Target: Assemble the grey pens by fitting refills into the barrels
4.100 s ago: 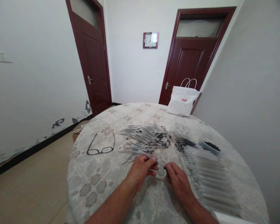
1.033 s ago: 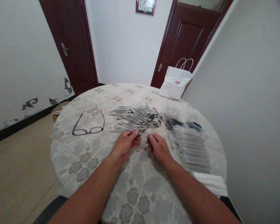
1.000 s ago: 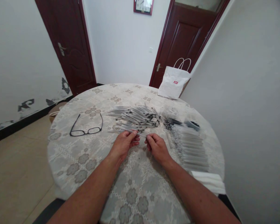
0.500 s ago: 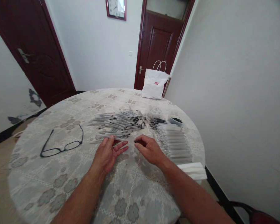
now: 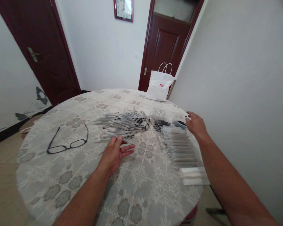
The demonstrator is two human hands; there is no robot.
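My left hand point(image 5: 113, 153) is palm up over the near side of a loose pile of pale pen barrels point(image 5: 124, 121) with black ends. Its thumb and forefinger pinch one slim pen barrel point(image 5: 126, 141), while the other fingers stretch to the right. Over at the table's right side, my right hand point(image 5: 196, 125) is just beside a small bowl point(image 5: 179, 124) of black parts. A small black piece point(image 5: 185, 116) shows at its nearly closed fingertips, too small to identify.
Neat rows of clear tubes point(image 5: 182, 147) lie right of centre, by black-tipped slim pieces point(image 5: 160, 124) and a clear plastic bag point(image 5: 158, 112). A white folded packet point(image 5: 193, 176) lies nearer. Eyeglasses point(image 5: 66, 147) rest left; a white paper bag point(image 5: 160, 86) stands at the back.
My right hand has moved from beside my left hand, over the table's middle, out to the bowl at the right. My left hand keeps its pinch. The view has shifted slightly.
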